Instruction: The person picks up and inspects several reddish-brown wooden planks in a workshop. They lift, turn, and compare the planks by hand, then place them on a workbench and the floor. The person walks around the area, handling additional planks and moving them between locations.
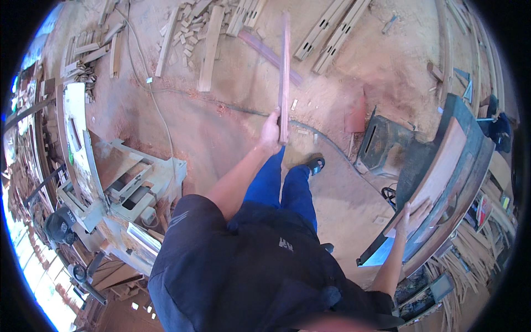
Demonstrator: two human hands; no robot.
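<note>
My left hand (270,133) is closed round the near end of a long, narrow reddish wooden strip (285,72), which points away from me over the floor. On the right, my right hand (412,218) lies with its fingers stretched out on a pale reddish board (441,163). That board rests on the dark flat table of a machine (473,146). The palm side of the right hand is hidden.
On the left stands a pale woodworking machine (130,188). A dark cable (326,138) crosses the dusty floor. Slotted timbers (340,36), a purplish plank (268,54) and small offcuts (191,27) lie ahead. Thin wood strips (475,260) are heaped at right.
</note>
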